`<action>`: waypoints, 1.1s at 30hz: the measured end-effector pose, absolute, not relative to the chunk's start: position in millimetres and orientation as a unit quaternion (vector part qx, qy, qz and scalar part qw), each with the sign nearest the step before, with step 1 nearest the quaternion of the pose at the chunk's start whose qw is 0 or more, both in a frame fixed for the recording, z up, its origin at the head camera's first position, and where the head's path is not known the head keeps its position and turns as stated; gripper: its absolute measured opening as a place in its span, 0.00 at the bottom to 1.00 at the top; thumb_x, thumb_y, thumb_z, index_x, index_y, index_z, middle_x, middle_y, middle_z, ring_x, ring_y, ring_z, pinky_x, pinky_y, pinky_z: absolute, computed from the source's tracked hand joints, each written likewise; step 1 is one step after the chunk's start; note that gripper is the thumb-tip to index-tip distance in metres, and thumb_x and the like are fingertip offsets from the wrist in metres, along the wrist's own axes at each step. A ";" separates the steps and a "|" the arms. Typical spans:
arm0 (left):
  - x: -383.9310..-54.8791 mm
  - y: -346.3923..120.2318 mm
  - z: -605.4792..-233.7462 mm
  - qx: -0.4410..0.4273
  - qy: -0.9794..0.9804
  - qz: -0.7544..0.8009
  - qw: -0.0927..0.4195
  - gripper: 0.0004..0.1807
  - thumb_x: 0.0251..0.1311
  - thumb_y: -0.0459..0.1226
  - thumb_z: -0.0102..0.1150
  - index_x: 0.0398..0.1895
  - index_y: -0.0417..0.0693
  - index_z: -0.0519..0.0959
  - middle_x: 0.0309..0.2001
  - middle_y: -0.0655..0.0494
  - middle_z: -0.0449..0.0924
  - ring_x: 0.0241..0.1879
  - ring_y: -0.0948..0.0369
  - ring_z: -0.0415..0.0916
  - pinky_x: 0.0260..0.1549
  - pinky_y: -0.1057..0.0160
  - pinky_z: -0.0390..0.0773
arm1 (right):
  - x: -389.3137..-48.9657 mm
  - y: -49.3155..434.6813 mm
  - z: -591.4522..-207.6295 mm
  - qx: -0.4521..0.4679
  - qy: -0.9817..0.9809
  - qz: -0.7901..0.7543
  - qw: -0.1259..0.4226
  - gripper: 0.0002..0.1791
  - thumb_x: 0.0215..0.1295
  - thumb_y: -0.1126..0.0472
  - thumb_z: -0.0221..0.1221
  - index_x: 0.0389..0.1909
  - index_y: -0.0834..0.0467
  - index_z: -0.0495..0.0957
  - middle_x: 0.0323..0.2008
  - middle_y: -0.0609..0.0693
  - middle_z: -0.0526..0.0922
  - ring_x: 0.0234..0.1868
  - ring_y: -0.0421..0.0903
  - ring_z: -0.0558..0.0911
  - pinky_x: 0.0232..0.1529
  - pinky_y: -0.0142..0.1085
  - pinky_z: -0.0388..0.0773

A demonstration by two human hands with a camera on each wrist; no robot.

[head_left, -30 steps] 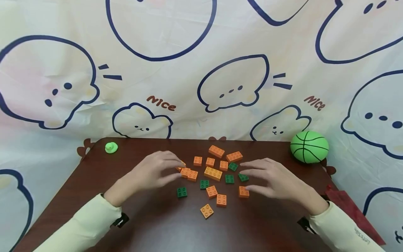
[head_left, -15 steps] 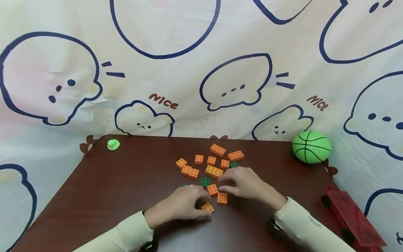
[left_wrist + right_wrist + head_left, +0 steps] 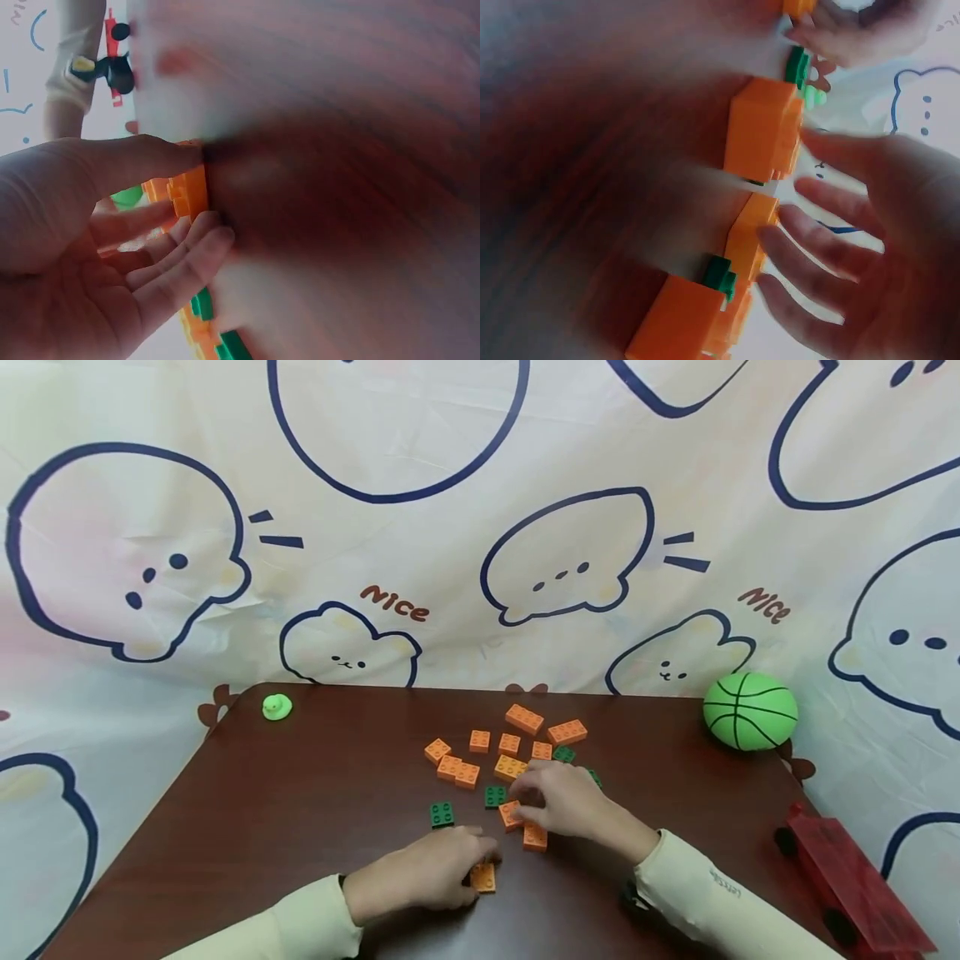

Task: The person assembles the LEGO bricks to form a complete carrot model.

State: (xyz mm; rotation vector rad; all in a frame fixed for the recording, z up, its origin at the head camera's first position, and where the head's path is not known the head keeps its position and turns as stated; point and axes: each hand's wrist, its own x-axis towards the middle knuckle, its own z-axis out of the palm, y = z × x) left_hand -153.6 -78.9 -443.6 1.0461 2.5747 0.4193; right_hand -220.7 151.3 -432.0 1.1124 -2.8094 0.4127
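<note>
Near the front of the brick group, my left hand [image 3: 423, 872] pinches a light orange toy building brick [image 3: 485, 878] between thumb and fingers. The left wrist view shows the thumb on one side of that brick [image 3: 193, 187] and fingertips on the other. My right hand [image 3: 566, 802] hovers over the middle of the group, fingers loosely bent. Beneath its fingertips is an orange brick [image 3: 510, 815], with another orange brick [image 3: 535, 837] just in front. In the right wrist view, the fingers [image 3: 840, 255] are spread behind the bricks and grip none.
Several orange bricks [image 3: 450, 767] and a green brick [image 3: 442, 814] lie around on the dark wooden table [image 3: 315, 793]. A small green duck [image 3: 277, 707] sits back left, a green ball [image 3: 750, 711] back right. A red toy car [image 3: 855, 885] stands at the right edge.
My left hand came from the back-left bricks to the front light orange brick, which has turned and shifted slightly left. My right hand moved left from the right-side bricks to the middle.
</note>
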 end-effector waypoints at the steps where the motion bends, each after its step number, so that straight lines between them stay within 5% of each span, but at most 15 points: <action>1: -156.4 -77.3 -452.9 0.368 0.902 0.157 0.165 0.20 0.55 0.40 0.76 0.51 0.57 0.82 0.45 0.64 0.82 0.40 0.71 0.77 0.36 0.68 0.80 | -223.0 150.7 -432.2 0.349 -0.925 0.138 0.054 0.11 0.62 0.45 0.71 0.43 0.44 0.89 0.40 0.41 0.86 0.30 0.35 0.79 0.23 0.27 0.71; 5: -162.9 -67.7 -484.9 0.366 0.894 0.190 0.176 0.16 0.53 0.40 0.77 0.44 0.55 0.83 0.39 0.66 0.80 0.36 0.73 0.74 0.33 0.69 0.77 | -232.9 147.3 -434.5 0.289 -0.945 0.136 0.073 0.13 0.61 0.47 0.72 0.45 0.47 0.89 0.42 0.44 0.87 0.34 0.39 0.83 0.26 0.31 0.78; 14: -147.9 -46.1 -435.5 0.349 0.884 0.186 0.247 0.13 0.57 0.40 0.73 0.44 0.53 0.80 0.35 0.66 0.75 0.28 0.70 0.71 0.25 0.66 0.74 | -246.0 139.4 -438.3 0.232 -0.964 0.128 0.020 0.24 0.60 0.46 0.73 0.54 0.53 0.87 0.49 0.50 0.89 0.43 0.45 0.85 0.37 0.44 0.84; 19: -149.6 -40.8 -427.2 0.337 0.893 0.171 0.245 0.11 0.59 0.40 0.73 0.41 0.51 0.81 0.32 0.65 0.75 0.26 0.70 0.71 0.25 0.67 0.75 | -248.9 137.2 -435.8 0.226 -0.967 0.119 0.002 0.23 0.59 0.47 0.74 0.52 0.53 0.88 0.46 0.50 0.88 0.39 0.43 0.82 0.35 0.42 0.82; 25: -158.5 -37.2 -420.6 0.309 0.910 0.165 0.224 0.12 0.58 0.42 0.75 0.41 0.51 0.82 0.31 0.65 0.76 0.25 0.69 0.71 0.25 0.68 0.73 | -252.7 136.7 -438.5 0.229 -0.964 0.135 -0.022 0.22 0.59 0.50 0.74 0.52 0.56 0.87 0.47 0.52 0.87 0.43 0.45 0.83 0.48 0.47 0.85; 33: -160.8 -42.5 -418.5 0.304 0.913 0.172 0.212 0.12 0.57 0.41 0.75 0.38 0.53 0.80 0.33 0.65 0.75 0.27 0.69 0.69 0.26 0.68 0.71 | -245.5 150.5 -421.4 0.242 -0.960 0.140 0.023 0.21 0.58 0.49 0.74 0.51 0.52 0.87 0.46 0.48 0.87 0.44 0.45 0.84 0.42 0.45 0.85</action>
